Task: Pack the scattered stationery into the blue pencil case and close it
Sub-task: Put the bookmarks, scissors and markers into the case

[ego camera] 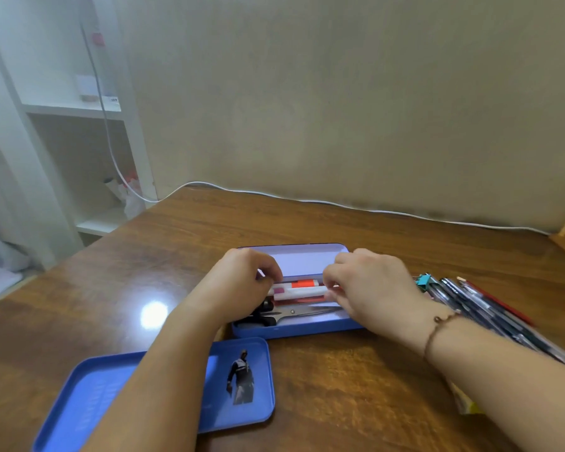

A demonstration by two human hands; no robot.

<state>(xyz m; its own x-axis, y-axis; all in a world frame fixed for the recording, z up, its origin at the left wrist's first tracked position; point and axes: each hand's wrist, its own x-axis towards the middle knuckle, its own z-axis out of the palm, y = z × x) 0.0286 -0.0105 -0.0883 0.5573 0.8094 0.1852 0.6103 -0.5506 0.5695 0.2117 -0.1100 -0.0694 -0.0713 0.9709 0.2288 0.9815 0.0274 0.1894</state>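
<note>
The blue pencil case (302, 330) lies open on the wooden table, its far wall raised. Inside I see scissors (302, 312) with black handles, a white marker (299, 291) and an orange-labelled marker (302, 283) behind it. My left hand (242, 282) is curled over the case's left end and my right hand (369, 285) over its right end; the fingertips of both pinch the ends of the white marker. The case's blue lid (242, 380), with a figure sticker, lies face up in front, partly under my left forearm. A bundle of pens (483, 305) lies to the right.
A white cable (307, 201) runs along the table's back edge by the beige wall. A white shelf unit (79, 125) stands at the left. A yellowish packet (467, 402) peeks out under my right forearm. A bracelet sits on my right wrist.
</note>
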